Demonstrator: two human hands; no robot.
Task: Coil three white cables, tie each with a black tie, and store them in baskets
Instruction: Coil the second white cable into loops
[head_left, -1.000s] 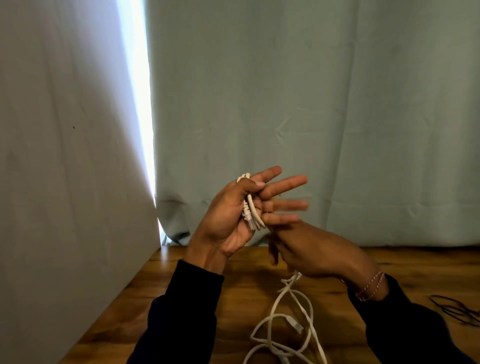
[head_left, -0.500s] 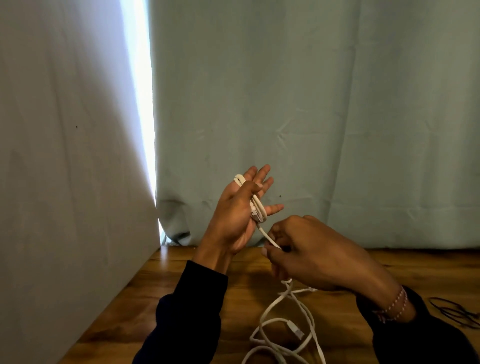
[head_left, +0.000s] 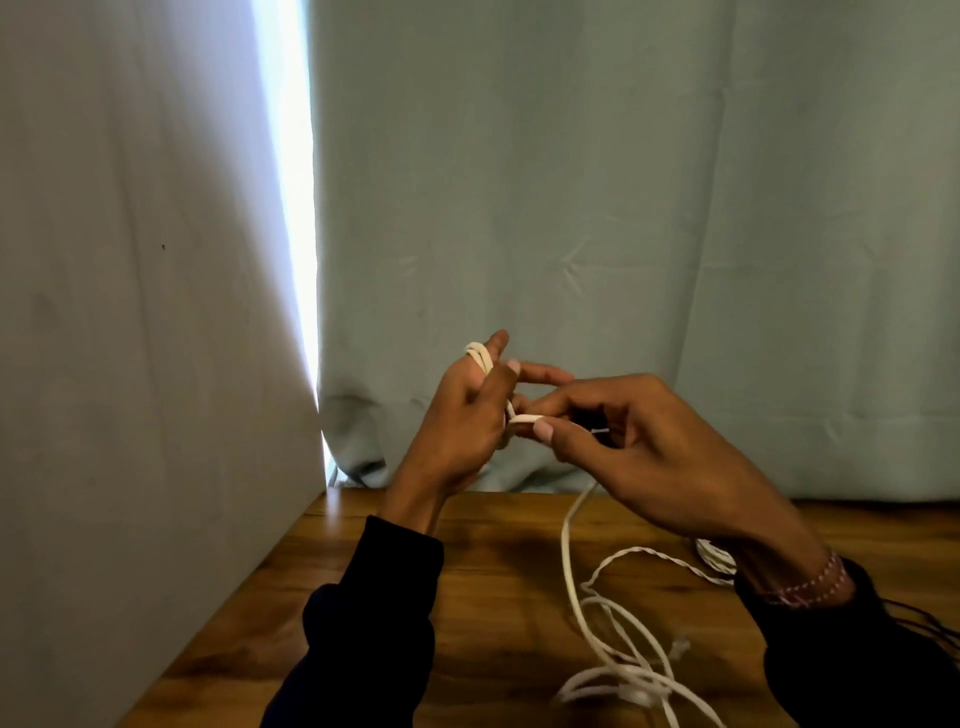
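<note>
No brand, label or writing could be read anywhere in the frame. The surface was a brown wooden table (head_left: 498, 587) with visible grain, filling the lower part of the frame. Behind it hung a pale green curtain (head_left: 623, 208) across the upper right and centre, and a grey-white curtain (head_left: 130, 260) covered the left side; a bright strip of daylight (head_left: 291, 182) showed in the gap between them.

At the centre of the frame the left hand (head_left: 457, 421) was raised above the table, its fingers fairly straight and slightly spread, with several turns of the white cable (head_left: 480, 356) looped round them. The right hand (head_left: 649, 457), just right of it and touching it at the fingertips, pinched a stretch of the same cable between thumb and forefinger. From there the cable dropped to the table and lay in loose tangled loops at the lower right of centre. A beaded bracelet (head_left: 810, 584) sat on the right wrist, and both arms wore dark sleeves (head_left: 374, 613). Thin black cords (head_left: 930, 621) lay at the far right edge.
</note>
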